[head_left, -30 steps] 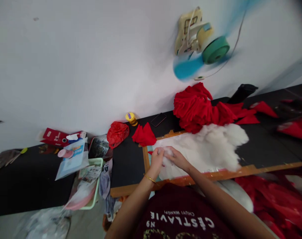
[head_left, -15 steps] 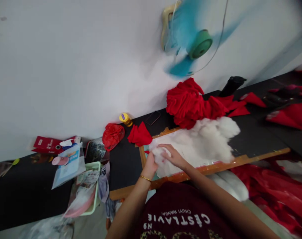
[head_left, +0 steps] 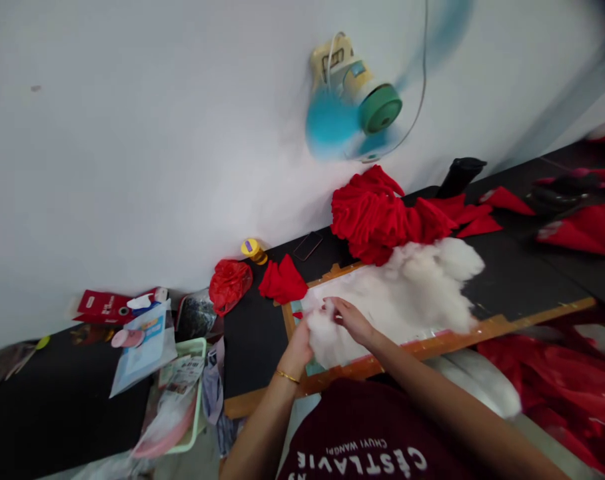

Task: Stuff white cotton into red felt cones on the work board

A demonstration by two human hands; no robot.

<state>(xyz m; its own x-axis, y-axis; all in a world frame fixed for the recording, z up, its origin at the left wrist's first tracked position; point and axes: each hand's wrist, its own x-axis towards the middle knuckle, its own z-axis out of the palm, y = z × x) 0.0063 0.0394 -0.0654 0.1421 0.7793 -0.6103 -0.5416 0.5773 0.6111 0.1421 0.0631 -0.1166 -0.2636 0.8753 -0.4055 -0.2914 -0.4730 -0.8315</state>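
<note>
My left hand (head_left: 299, 348), with a gold bracelet at the wrist, is closed around a wad of white fibre stuffing (head_left: 328, 339). Just right of it, my right hand (head_left: 351, 320) pinches at the top of the same stuffing with bent fingers. Both hands are above the near left end of a white board (head_left: 340, 285) edged with brown tape. A large heap of loose white stuffing (head_left: 427, 277) covers the board's right part. A small red cloth piece (head_left: 283, 280) lies beyond my left hand. The palm side of each hand is hidden.
A pile of red fabric (head_left: 367, 213) stands behind the stuffing. A yellow-lidded jar (head_left: 254, 251), a phone (head_left: 308, 246) and a red plastic bag (head_left: 230, 287) lie along the wall. A fan (head_left: 380, 110) spins above. At left is a pale green basket (head_left: 197, 400).
My right hand has drawn up and slightly away from my left, and the stuffing between them looks more spread. The whole view has shifted a little.
</note>
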